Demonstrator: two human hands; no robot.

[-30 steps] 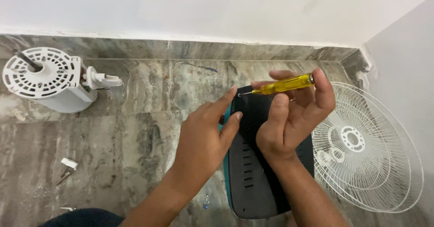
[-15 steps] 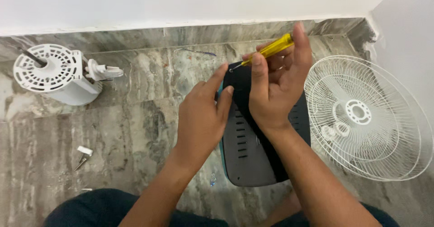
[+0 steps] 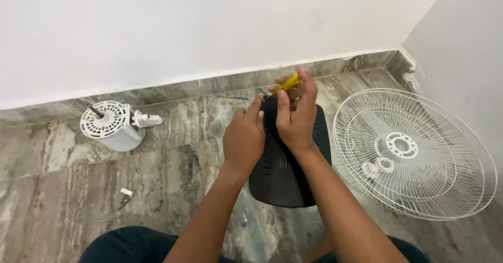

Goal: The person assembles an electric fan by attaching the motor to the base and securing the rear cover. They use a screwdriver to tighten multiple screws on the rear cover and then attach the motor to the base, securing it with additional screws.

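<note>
The right hand [image 3: 294, 117] is closed around a yellow-handled screwdriver [image 3: 287, 83], holding it at a shallow angle with the tip pointing left toward the far left corner of a black slotted cover [image 3: 280, 174]. The left hand [image 3: 244, 139] presses on the cover's left edge, fingers curled against it and the forefinger extended close beside the screwdriver tip. The cover lies flat on the marble floor [image 3: 173, 158], directly in front of the person.

Risks, as judged from this position:
- The shallow tool angle may let the tip slip out of the fastener and strike the left forefinger.
- Uneven pressure may let the cover slide on the smooth floor.
- A freed screw may roll away and be lost against the veined pattern.

To the right lies a white wire fan guard [image 3: 414, 153]; far left stands a white motor housing [image 3: 111, 125]; near left, a small white part [image 3: 126, 194].
</note>
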